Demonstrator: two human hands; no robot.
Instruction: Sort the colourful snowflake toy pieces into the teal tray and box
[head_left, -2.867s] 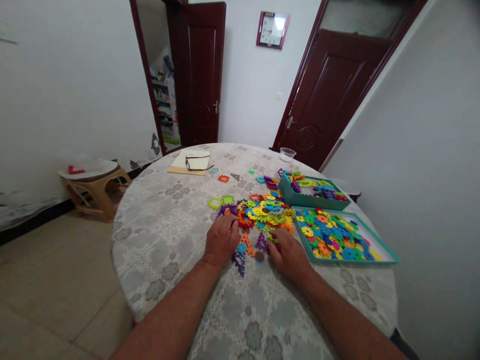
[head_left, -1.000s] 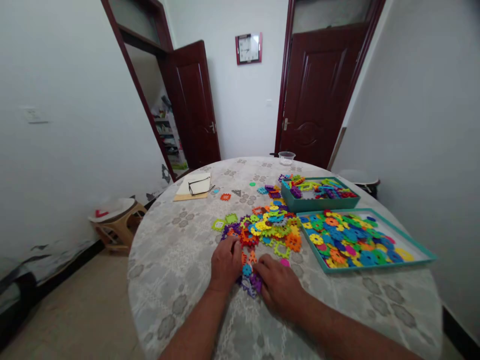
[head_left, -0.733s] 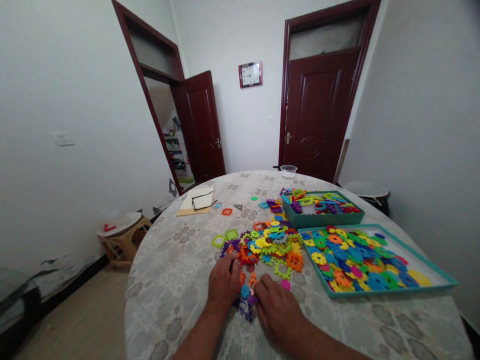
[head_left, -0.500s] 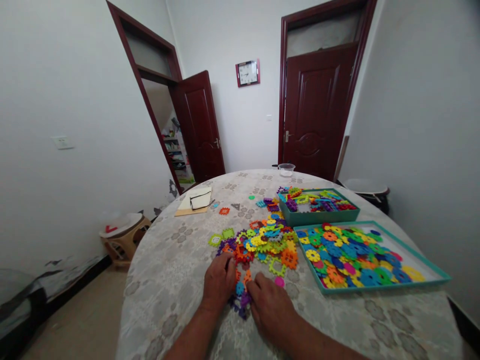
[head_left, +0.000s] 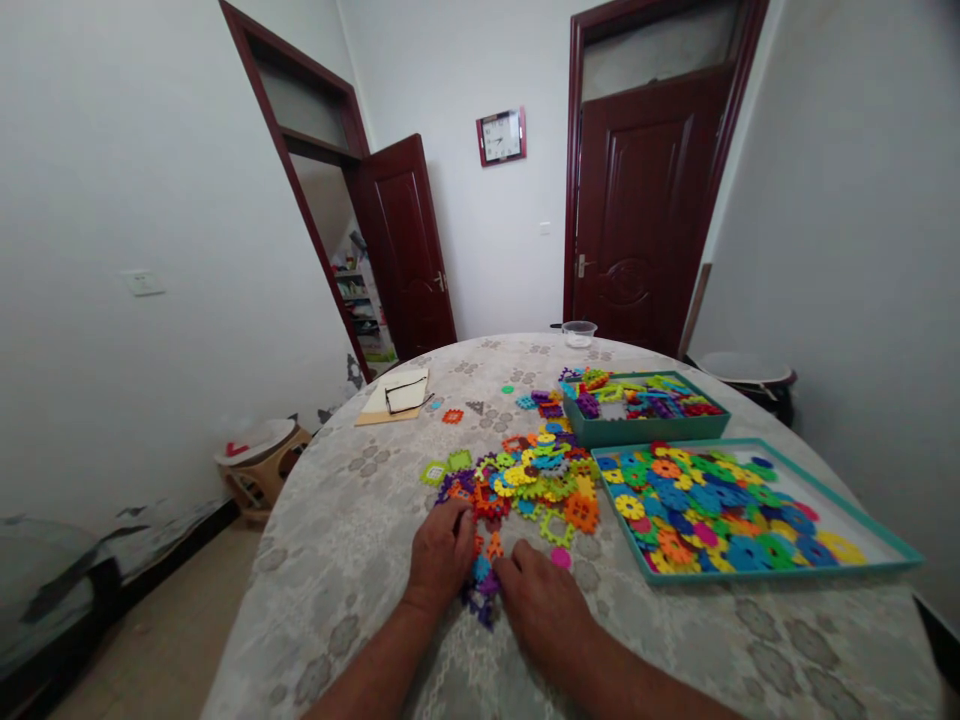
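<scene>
Between my hands lies a small cluster of plastic interlocking pieces: an orange piece (head_left: 494,546), a blue piece (head_left: 481,570) and purple pieces (head_left: 480,608) nearest me. My left hand (head_left: 441,552) rests on the cluster's left side, fingers curled in; whatever they pinch is hidden behind them. From the right, my right hand (head_left: 541,600) has its bent fingertips pressed at the edge of a purple piece. Just beyond both hands spreads a loose heap of interlocking pieces (head_left: 517,478) in many colours. A pink disc (head_left: 560,557) lies by the right knuckles.
To the right, a teal-rimmed tray (head_left: 750,575) holds notched discs. Behind it stands a teal box (head_left: 649,430) full of pieces. Glasses (head_left: 406,398) lie on a paper pad (head_left: 375,408) at the left. A clear bowl (head_left: 579,335) sits at the table's far edge.
The view has shifted slightly. Both hands stay at the cluster with nearly the same grip; the right fingers have shifted a little over the purple piece.
</scene>
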